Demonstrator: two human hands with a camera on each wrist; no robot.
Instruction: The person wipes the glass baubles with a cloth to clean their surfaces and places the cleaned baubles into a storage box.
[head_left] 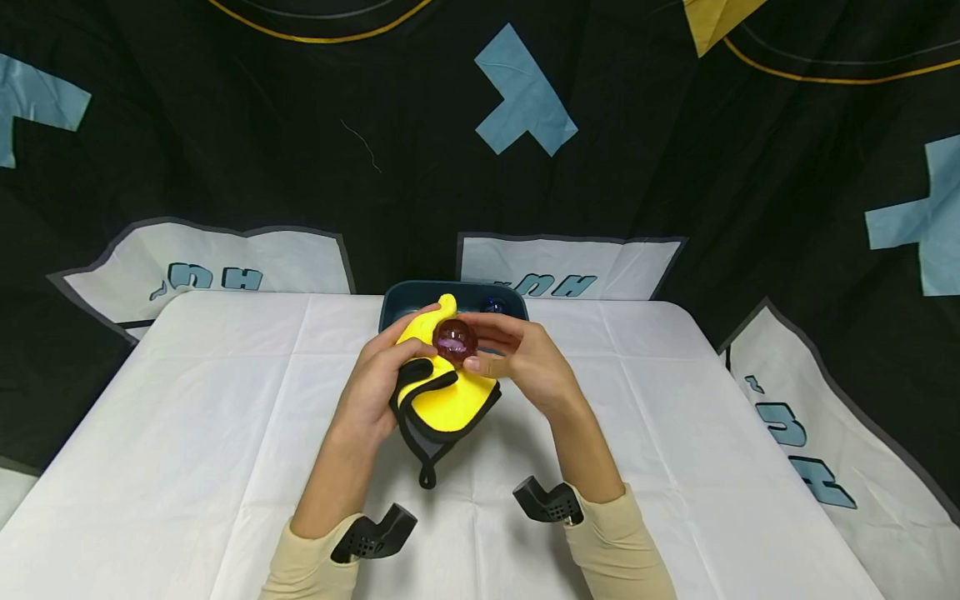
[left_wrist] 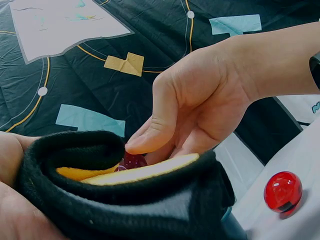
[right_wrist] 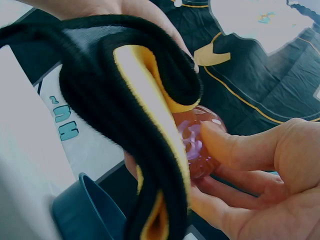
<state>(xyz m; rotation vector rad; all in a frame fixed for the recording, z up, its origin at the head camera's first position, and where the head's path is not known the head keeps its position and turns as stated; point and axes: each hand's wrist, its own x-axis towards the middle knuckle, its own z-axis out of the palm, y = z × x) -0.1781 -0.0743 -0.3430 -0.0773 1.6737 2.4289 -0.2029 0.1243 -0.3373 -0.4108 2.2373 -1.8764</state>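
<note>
A yellow cloth with a dark grey back, black edging and a small hanging loop (head_left: 427,477) hangs in folds from my left hand (head_left: 372,377), which grips it. Against the yellow side sits a clear reddish ball (head_left: 454,340) with a purple shape inside. My right hand (head_left: 531,360) pinches this ball between thumb and fingers, as the right wrist view also shows the ball (right_wrist: 197,142) beside the cloth (right_wrist: 150,107). In the left wrist view the folded cloth (left_wrist: 150,205) hides most of the ball.
Behind the hands a dark teal bin (head_left: 401,293) stands at the table's far edge, with a blue ball (head_left: 493,306) in it. A glossy red ball (left_wrist: 283,191) shows on a white surface in the left wrist view. White cloth covers the table (head_left: 187,467).
</note>
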